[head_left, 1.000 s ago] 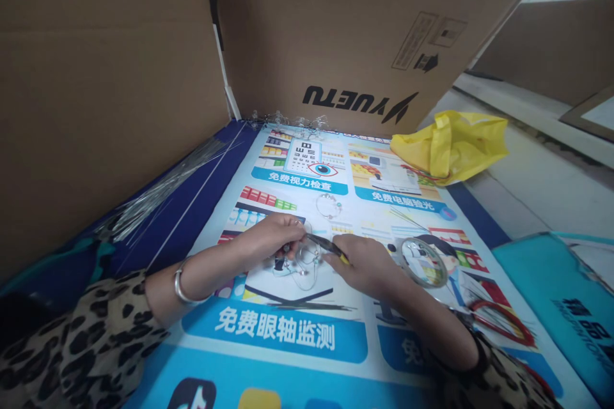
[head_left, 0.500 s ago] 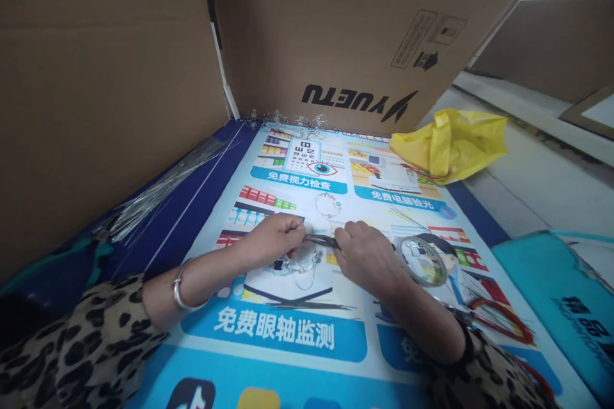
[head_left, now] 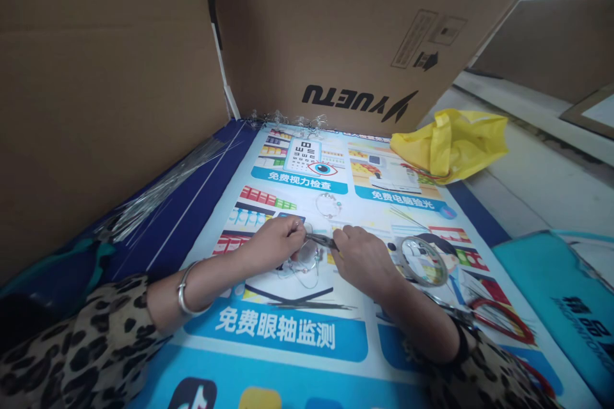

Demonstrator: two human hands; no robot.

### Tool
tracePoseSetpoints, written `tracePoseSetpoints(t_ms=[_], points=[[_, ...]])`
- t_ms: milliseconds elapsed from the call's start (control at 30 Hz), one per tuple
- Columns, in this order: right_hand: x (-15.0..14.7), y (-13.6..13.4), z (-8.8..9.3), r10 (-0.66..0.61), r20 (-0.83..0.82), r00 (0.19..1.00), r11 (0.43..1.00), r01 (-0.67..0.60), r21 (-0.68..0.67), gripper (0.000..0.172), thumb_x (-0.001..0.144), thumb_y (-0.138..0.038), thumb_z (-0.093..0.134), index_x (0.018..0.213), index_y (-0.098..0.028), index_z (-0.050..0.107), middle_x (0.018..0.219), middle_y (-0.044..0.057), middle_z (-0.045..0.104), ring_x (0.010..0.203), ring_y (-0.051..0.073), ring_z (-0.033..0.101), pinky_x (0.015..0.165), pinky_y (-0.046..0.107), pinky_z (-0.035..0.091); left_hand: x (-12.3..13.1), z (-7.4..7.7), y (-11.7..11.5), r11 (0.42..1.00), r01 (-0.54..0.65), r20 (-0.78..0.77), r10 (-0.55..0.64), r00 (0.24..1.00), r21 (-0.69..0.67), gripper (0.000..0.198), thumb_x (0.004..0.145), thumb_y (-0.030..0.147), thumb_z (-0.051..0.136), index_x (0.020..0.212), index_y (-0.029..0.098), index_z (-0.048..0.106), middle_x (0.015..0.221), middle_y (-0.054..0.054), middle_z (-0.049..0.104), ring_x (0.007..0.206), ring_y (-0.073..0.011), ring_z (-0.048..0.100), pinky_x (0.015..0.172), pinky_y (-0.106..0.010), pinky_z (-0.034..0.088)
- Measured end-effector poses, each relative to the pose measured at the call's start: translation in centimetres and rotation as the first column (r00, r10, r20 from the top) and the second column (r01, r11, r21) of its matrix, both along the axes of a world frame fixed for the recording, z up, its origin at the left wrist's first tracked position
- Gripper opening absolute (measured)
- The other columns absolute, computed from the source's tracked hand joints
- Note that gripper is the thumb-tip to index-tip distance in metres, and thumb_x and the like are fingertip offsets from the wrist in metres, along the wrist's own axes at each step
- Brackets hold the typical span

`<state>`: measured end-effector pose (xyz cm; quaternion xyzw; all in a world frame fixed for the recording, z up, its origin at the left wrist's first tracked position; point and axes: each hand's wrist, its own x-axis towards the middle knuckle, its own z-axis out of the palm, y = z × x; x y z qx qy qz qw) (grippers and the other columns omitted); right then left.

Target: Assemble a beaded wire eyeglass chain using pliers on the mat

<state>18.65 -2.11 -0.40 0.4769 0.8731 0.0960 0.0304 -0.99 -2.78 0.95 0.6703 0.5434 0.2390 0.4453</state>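
My left hand (head_left: 274, 241) pinches a thin wire loop strung with small beads (head_left: 304, 265), which hangs down onto the printed blue poster (head_left: 288, 332). My right hand (head_left: 362, 259) is closed round small pliers (head_left: 322, 241) whose dark jaws meet the wire right at my left fingertips. Both hands rest low over the poster's middle. A second small beaded wire ring (head_left: 329, 205) lies on the poster just beyond my hands.
Tall cardboard walls (head_left: 336, 25) stand behind and to the left. A bundle of straight thin wires (head_left: 158, 188) lies at the left. A yellow plastic bag (head_left: 451, 144) sits at the back right. A round lens (head_left: 425, 261), red-handled tools (head_left: 499, 323) and a teal case (head_left: 561, 307) are on the right.
My right hand has turned and shifted slightly away from me, so the pliers' yellow handle is hidden. The jaws now point left at the wire. My left hand has barely moved.
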Motion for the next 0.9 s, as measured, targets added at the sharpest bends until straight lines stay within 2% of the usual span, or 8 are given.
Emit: tracePoseSetpoints(t_ms=[200, 600, 733, 900], points=[[-0.27, -0.12, 0.12, -0.037, 0.032, 0.999, 0.999, 0.038, -0.030, 0.015, 0.086, -0.025, 0.040, 0.087, -0.018, 0.053, 0.082, 0.007, 0.059, 0.074, 0.019, 0.055, 0.055, 0.026, 0.030, 0.20, -0.14, 0.02, 0.999, -0.025, -0.036, 0.026, 0.999, 0.033, 0.016, 0.076, 0.022, 0.040, 0.062, 0.018, 0.048, 0.054, 0.001, 0.058, 0.053, -0.0130, 0.051, 0.051, -0.023, 0.034], [-0.37, -0.21, 0.27, -0.038, 0.018, 0.999, 0.996, 0.039, -0.083, 0.013, 0.085, -0.025, 0.042, 0.088, -0.018, 0.053, 0.084, 0.007, 0.060, 0.075, 0.019, 0.057, 0.055, 0.026, 0.032, 0.16, -0.31, 0.03, 0.999, -0.029, 0.038, 0.029, 0.999, -0.015, 0.018, 0.076, 0.024, 0.041, 0.060, 0.018, 0.046, 0.051, 0.001, 0.056, 0.047, -0.0111, 0.045, 0.046, -0.022, 0.029], [-0.31, -0.18, 0.25, -0.056, -0.070, 0.996, 0.996, 0.051, -0.074, 0.015, 0.085, -0.030, 0.042, 0.087, -0.019, 0.052, 0.085, 0.005, 0.060, 0.077, 0.018, 0.057, 0.056, 0.026, 0.031, 0.21, -0.41, 0.01, 0.996, -0.058, 0.136, 0.066, 0.988, -0.066, 0.016, 0.077, 0.025, 0.043, 0.062, 0.019, 0.045, 0.050, 0.003, 0.053, 0.046, -0.0098, 0.043, 0.045, -0.021, 0.029], [0.19, 0.15, 0.07, -0.069, -0.238, 0.969, 0.994, 0.046, -0.101, 0.019, 0.086, -0.035, 0.042, 0.084, -0.020, 0.053, 0.084, 0.003, 0.060, 0.080, 0.017, 0.055, 0.062, 0.025, 0.033, 0.21, 0.24, 0.11, 0.970, -0.133, 0.307, 0.191, 0.932, -0.201, 0.016, 0.077, 0.028, 0.047, 0.065, 0.018, 0.044, 0.048, 0.004, 0.050, 0.043, -0.0079, 0.040, 0.045, -0.020, 0.029]])
